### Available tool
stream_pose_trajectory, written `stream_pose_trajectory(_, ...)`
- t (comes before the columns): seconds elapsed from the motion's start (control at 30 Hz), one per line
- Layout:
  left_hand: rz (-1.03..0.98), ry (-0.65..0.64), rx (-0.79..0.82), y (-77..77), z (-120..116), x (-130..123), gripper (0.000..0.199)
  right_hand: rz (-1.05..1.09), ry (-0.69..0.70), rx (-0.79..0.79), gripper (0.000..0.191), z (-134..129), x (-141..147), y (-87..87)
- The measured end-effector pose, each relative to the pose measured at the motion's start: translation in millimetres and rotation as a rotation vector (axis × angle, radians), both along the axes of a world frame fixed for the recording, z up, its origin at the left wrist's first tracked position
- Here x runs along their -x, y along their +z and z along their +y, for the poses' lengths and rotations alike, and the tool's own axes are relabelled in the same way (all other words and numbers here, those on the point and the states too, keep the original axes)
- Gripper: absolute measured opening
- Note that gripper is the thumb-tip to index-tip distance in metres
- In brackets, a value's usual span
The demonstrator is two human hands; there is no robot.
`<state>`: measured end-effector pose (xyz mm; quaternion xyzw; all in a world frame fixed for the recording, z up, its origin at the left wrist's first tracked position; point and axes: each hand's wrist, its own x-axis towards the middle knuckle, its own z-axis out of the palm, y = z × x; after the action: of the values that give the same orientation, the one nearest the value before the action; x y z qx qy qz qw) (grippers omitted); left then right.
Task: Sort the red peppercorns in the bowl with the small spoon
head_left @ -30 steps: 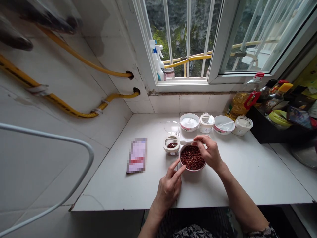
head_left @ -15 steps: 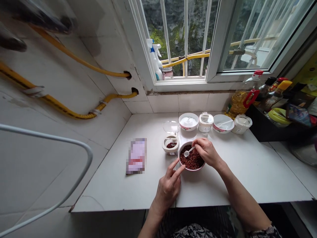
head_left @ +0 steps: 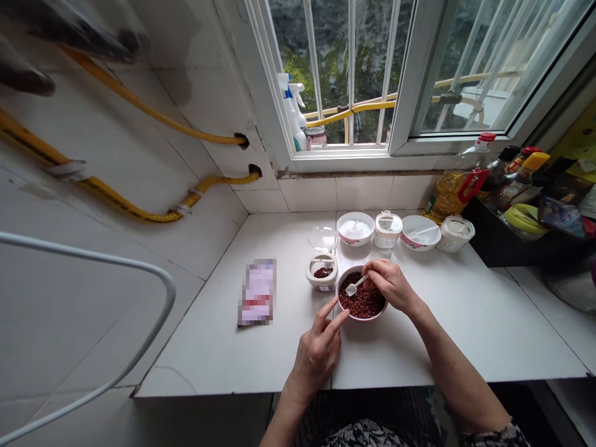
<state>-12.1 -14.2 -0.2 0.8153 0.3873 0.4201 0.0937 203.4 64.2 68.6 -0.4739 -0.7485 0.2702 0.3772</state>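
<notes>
A white bowl (head_left: pixel 337 302) on the counter holds many small dark-red peppercorns (head_left: pixel 364 305), which look like Sichuan pepper. My right hand (head_left: pixel 390 284) is over the bowl's right side, pinching the handle of a small white spoon (head_left: pixel 352 289). The spoon's scoop lies at the surface of the peppercorns. Two stretched fingers of my left hand (head_left: pixel 320 347) touch the bowl's near-left rim, and its other fingers are curled and partly hidden. Just left of the bowl, a small seasoning jar (head_left: pixel 321 284) with its clear lid (head_left: pixel 322 238) raised has some peppercorns inside.
Behind stand a bowl of white grains (head_left: pixel 356 231), a lidded jar (head_left: pixel 388 230), a bowl with a white spoon (head_left: pixel 420 234) and another jar (head_left: pixel 457 234). A blurred purple packet (head_left: pixel 257 292) lies left. An oil bottle (head_left: pixel 449 186) and other bottles fill the back right corner.
</notes>
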Motion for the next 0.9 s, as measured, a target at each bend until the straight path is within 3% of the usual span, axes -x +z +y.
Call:
stream_pose_trajectory(0.23, 0.007, 0.002, -0.014, 1.8, 0.3, -0.6, 0.049, 0.017, 0.022, 0.031, 0.020, 0.2, 2.1, -1.4)
stream_pose_trajectory(0.6, -0.004, -0.003, -0.007, -0.8, 0.0, 0.2, 0.051, 0.329, -0.037, 0.309, 0.015, -1.2, 2.2, 5.0)
stream_pose_trajectory(0.8, 0.000, -0.004, 0.000, 0.0, 0.2, -0.1, 0.050, 0.094, -0.036, 0.060, 0.018, -0.4, 3.6, 2.7)
stream_pose_trajectory(0.9, 0.013, 0.007, 0.000, 0.5, -0.2, 0.2, 0.051, 0.038, -0.002, 0.027, 0.019, -1.2, 6.3, 0.8)
